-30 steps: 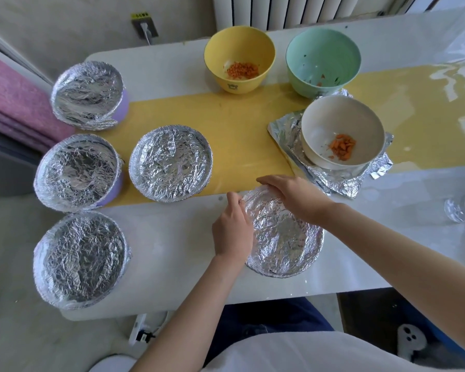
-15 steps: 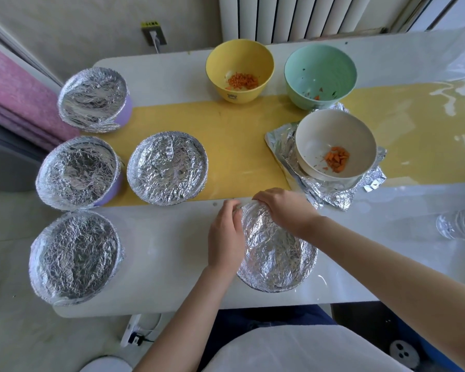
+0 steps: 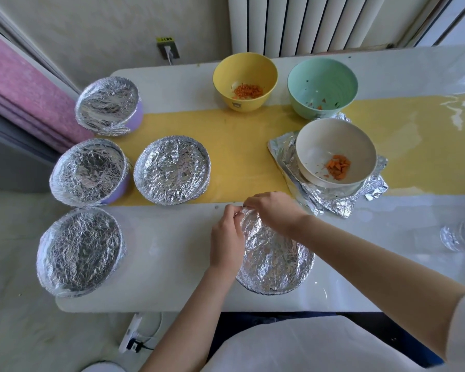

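Now | left hand (image 3: 226, 237), right hand (image 3: 274, 213) pinched foil's (image 3: 271, 253) far edge | plate (image 3: 258, 291) lay nearside of both grips

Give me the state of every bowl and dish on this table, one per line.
Near dish: foil-covered; left hand and right hand pinch its foil at the far rim.
Back-left bowl, mid-left bowl, front-left bowl, middle dish: foil-covered, untouched.
Yellow bowl: uncovered, orange bits inside.
Green bowl: uncovered, only scraps.
White bowl: uncovered, carrot pieces inside, on foil sheet.
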A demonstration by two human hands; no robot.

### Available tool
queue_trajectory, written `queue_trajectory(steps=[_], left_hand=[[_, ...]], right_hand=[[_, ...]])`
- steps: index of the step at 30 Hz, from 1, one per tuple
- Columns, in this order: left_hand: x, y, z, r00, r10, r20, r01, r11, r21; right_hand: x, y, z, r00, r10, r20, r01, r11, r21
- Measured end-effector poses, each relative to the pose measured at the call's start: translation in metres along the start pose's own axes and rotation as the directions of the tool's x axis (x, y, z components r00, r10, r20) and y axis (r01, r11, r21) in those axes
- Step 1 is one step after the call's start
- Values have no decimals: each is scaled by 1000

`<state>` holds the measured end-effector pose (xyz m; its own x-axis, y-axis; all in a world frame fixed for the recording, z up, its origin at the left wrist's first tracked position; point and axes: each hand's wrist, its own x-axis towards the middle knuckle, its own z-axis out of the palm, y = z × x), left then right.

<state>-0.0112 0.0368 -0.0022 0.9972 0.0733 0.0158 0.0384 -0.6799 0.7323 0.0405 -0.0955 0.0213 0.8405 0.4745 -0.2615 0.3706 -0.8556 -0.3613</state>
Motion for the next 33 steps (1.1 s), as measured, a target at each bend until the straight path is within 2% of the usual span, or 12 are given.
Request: queue_trajectory(steps=[3,5,9,14,18,22,26,29,33], left_hand=[[0,4,0,999,-32,-31,32,999,-13],[0,5,0,998,-38,-41,38,999,-15],[-2,5,-1,999,-26,-45,25,1000,-12],[-5,3,1,998,-7,-56,7,1000,1],[-8,5,2,998,-11,-55,11,1000,6],[-15,5,-2,996,-75,-39,75,997,-8],[-21,5,-4,993,-118,22,118,993,-10],[-17,4,-4,994,-93,64,92,996,10],[-12,6,-2,994,-97,59,95,995,30]], right_hand=[[5,8,6,1000,-23,21,23,1000,14],[5,11,7,999,-32,22,30,996,83],[-6,15,1,997,9,-80,10,971,240],[-16,25,8,986,70,-152,-26,961,277],[-13,26,9,986,25,-163,14,972,235],[-12,20,2,998,-3,-63,10,993,114],[-12,5,0,988,-135,-72,141,987,84],[-8,-1,4,995,-98,-8,99,995,30],[-4,-1,7,998,-68,-5,68,997,22]])
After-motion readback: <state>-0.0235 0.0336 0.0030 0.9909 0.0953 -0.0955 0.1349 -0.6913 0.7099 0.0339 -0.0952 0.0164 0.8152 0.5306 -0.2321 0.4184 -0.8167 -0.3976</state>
